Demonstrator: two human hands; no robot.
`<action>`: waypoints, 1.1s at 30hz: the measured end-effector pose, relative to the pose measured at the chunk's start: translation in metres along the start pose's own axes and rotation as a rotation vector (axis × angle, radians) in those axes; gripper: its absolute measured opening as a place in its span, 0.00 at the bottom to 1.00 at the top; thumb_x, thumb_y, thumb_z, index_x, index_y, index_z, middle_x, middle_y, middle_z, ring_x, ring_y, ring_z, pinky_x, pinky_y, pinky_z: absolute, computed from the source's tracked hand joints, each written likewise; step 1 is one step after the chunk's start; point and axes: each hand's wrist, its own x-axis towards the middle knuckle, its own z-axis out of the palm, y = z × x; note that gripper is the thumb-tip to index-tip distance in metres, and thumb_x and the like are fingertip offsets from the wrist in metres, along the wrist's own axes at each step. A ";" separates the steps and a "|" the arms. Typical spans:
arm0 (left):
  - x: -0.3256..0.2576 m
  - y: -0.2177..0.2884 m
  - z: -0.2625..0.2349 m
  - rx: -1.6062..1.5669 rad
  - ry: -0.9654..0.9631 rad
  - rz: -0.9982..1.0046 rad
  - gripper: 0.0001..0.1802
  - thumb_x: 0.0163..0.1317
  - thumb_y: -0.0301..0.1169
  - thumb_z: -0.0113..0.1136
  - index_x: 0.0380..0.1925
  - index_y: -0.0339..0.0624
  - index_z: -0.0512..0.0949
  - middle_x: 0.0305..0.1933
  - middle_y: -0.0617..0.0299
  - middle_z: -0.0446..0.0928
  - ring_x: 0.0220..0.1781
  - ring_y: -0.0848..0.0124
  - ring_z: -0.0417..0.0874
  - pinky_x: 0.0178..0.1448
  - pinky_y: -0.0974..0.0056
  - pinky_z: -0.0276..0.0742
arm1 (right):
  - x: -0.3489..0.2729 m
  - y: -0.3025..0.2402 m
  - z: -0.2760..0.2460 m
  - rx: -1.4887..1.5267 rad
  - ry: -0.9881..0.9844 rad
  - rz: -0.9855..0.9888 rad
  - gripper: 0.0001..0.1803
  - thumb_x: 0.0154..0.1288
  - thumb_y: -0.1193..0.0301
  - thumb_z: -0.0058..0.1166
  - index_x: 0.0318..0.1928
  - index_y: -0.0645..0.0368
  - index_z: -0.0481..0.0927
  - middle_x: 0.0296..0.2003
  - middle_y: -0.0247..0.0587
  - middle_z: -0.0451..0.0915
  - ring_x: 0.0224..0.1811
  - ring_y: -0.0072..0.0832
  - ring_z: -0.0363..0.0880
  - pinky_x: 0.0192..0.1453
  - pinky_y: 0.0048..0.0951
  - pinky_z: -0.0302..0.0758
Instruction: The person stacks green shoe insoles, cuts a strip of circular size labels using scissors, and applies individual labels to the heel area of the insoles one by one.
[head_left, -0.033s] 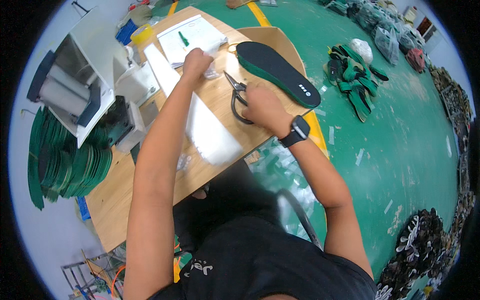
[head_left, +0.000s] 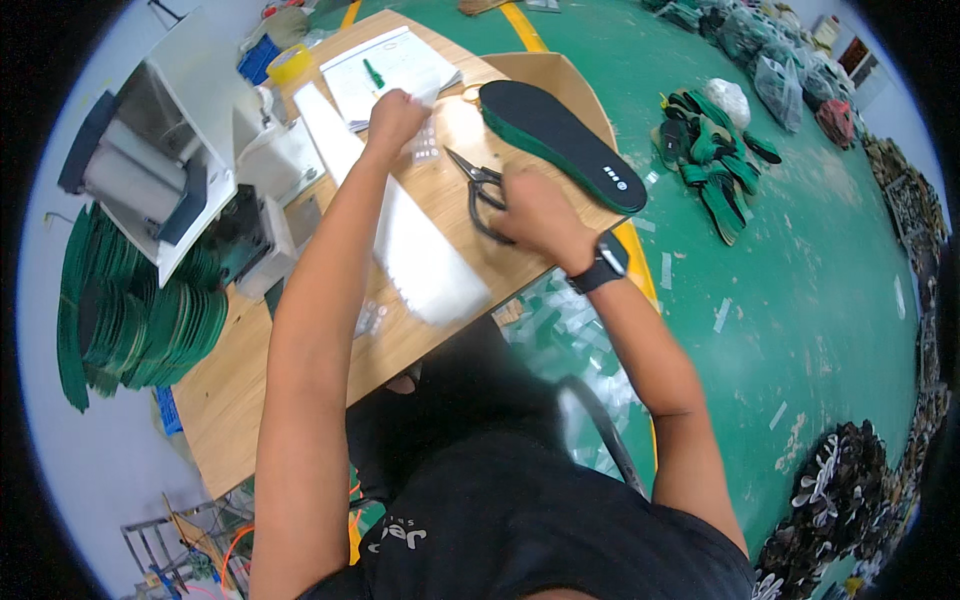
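Observation:
My left hand (head_left: 398, 124) is closed over the table, pinching a thin translucent strip (head_left: 426, 145) with pale marks that hangs beside the fingers. My right hand (head_left: 545, 215) grips dark-handled scissors (head_left: 482, 205). Their pointed blades face up and left toward the strip, apart from it. Behind the right hand lies a long insole (head_left: 555, 140), black on top with a green edge. A wide white strip (head_left: 430, 260) of sheet material runs beneath my left forearm, which hides part of it.
The wooden table (head_left: 225, 430) carries a white machine (head_left: 185, 170), a paper pad (head_left: 350, 75) with a green pen, and a tape roll (head_left: 290, 66). Green insoles (head_left: 140, 310) are stacked at the left. A cardboard box (head_left: 560, 80) stands behind the table; scraps and insole piles lie on the floor.
The translucent strip now spreads out more below my left hand, showing its marks. My right hand and the scissors have shifted very slightly.

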 end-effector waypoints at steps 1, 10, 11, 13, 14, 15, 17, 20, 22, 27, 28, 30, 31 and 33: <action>-0.011 -0.001 -0.009 -0.124 0.086 0.057 0.15 0.48 0.32 0.65 0.32 0.31 0.79 0.28 0.56 0.79 0.31 0.68 0.81 0.37 0.65 0.75 | -0.013 -0.008 -0.021 0.322 -0.037 0.189 0.18 0.49 0.75 0.56 0.41 0.71 0.74 0.30 0.55 0.79 0.34 0.43 0.80 0.39 0.38 0.76; -0.183 0.102 -0.108 -0.622 -0.251 -0.026 0.08 0.59 0.30 0.63 0.35 0.37 0.80 0.30 0.65 0.79 0.29 0.80 0.77 0.35 0.75 0.73 | -0.039 -0.087 -0.014 1.778 0.322 0.422 0.19 0.61 0.75 0.59 0.51 0.63 0.69 0.31 0.35 0.77 0.25 0.18 0.73 0.27 0.17 0.69; -0.200 0.102 -0.108 -0.534 -0.251 -0.014 0.08 0.59 0.30 0.63 0.36 0.38 0.80 0.30 0.66 0.79 0.29 0.80 0.77 0.34 0.75 0.73 | -0.036 -0.093 -0.011 1.813 0.311 0.407 0.18 0.61 0.74 0.59 0.50 0.62 0.70 0.30 0.34 0.76 0.25 0.18 0.73 0.27 0.17 0.68; -0.222 0.093 -0.108 -0.578 -0.358 -0.099 0.07 0.59 0.27 0.62 0.36 0.35 0.79 0.32 0.64 0.80 0.30 0.80 0.77 0.34 0.74 0.72 | -0.032 -0.111 -0.005 1.874 0.280 0.386 0.17 0.60 0.73 0.60 0.47 0.62 0.71 0.29 0.33 0.75 0.24 0.17 0.72 0.26 0.17 0.68; -0.232 0.088 -0.110 -0.595 -0.378 -0.128 0.08 0.59 0.28 0.62 0.36 0.35 0.79 0.31 0.63 0.80 0.29 0.80 0.77 0.34 0.74 0.73 | -0.032 -0.123 -0.009 1.763 0.290 0.392 0.14 0.59 0.74 0.59 0.43 0.61 0.71 0.26 0.31 0.73 0.23 0.18 0.72 0.25 0.17 0.68; -0.241 0.084 -0.111 -0.617 -0.404 -0.154 0.08 0.60 0.29 0.62 0.36 0.36 0.79 0.30 0.62 0.80 0.28 0.79 0.78 0.33 0.74 0.74 | -0.030 -0.128 -0.006 1.744 0.303 0.371 0.11 0.58 0.76 0.57 0.41 0.60 0.71 0.25 0.32 0.73 0.22 0.19 0.72 0.25 0.18 0.69; -0.257 0.072 -0.117 -0.658 -0.422 -0.199 0.09 0.60 0.30 0.62 0.36 0.35 0.79 0.28 0.61 0.80 0.28 0.77 0.79 0.33 0.73 0.75 | -0.028 -0.133 -0.002 1.677 0.316 0.316 0.11 0.58 0.78 0.56 0.41 0.61 0.71 0.25 0.32 0.73 0.20 0.19 0.71 0.24 0.19 0.69; -0.276 0.059 -0.130 -0.770 -0.409 -0.282 0.10 0.64 0.29 0.58 0.37 0.31 0.78 0.27 0.57 0.80 0.27 0.72 0.80 0.32 0.70 0.76 | -0.030 -0.143 -0.003 1.598 0.343 0.331 0.12 0.60 0.75 0.57 0.42 0.63 0.70 0.24 0.31 0.71 0.18 0.19 0.70 0.20 0.19 0.66; -0.283 0.050 -0.136 -0.817 -0.377 -0.286 0.10 0.65 0.29 0.56 0.38 0.31 0.77 0.26 0.57 0.79 0.27 0.72 0.80 0.32 0.69 0.76 | -0.031 -0.140 -0.004 1.628 0.276 0.320 0.15 0.62 0.73 0.58 0.45 0.64 0.70 0.24 0.30 0.70 0.18 0.18 0.69 0.18 0.18 0.64; -0.286 0.039 -0.145 -0.914 -0.232 -0.322 0.11 0.67 0.31 0.54 0.40 0.31 0.77 0.26 0.57 0.78 0.26 0.72 0.78 0.31 0.69 0.74 | -0.085 -0.100 -0.014 1.280 0.019 0.259 0.41 0.64 0.48 0.54 0.66 0.65 0.58 0.30 0.31 0.67 0.24 0.16 0.67 0.22 0.17 0.62; -0.286 0.040 -0.147 -0.913 -0.231 -0.329 0.12 0.67 0.31 0.53 0.40 0.31 0.77 0.26 0.57 0.78 0.26 0.72 0.78 0.31 0.69 0.74 | -0.096 -0.098 -0.015 1.234 -0.061 0.181 0.49 0.56 0.42 0.57 0.66 0.65 0.58 0.31 0.31 0.67 0.24 0.16 0.66 0.23 0.16 0.62; -0.288 0.041 -0.146 -0.913 -0.202 -0.330 0.12 0.68 0.32 0.53 0.39 0.31 0.77 0.25 0.57 0.78 0.26 0.72 0.78 0.31 0.68 0.73 | -0.114 -0.093 -0.022 1.204 -0.282 0.153 0.56 0.47 0.42 0.66 0.68 0.63 0.56 0.34 0.30 0.68 0.29 0.16 0.66 0.29 0.17 0.64; -0.288 0.042 -0.143 -0.912 -0.172 -0.323 0.12 0.68 0.32 0.52 0.39 0.32 0.77 0.25 0.57 0.77 0.26 0.71 0.78 0.31 0.67 0.73 | -0.119 -0.091 -0.026 1.219 -0.424 0.203 0.58 0.45 0.48 0.72 0.69 0.61 0.54 0.36 0.30 0.69 0.33 0.17 0.67 0.35 0.19 0.66; -0.289 0.041 -0.138 -0.915 -0.146 -0.295 0.12 0.68 0.32 0.51 0.38 0.32 0.76 0.25 0.56 0.77 0.25 0.71 0.78 0.30 0.66 0.73 | -0.117 -0.094 -0.031 1.116 -0.579 0.199 0.58 0.43 0.53 0.75 0.69 0.61 0.54 0.38 0.32 0.69 0.37 0.21 0.67 0.42 0.23 0.68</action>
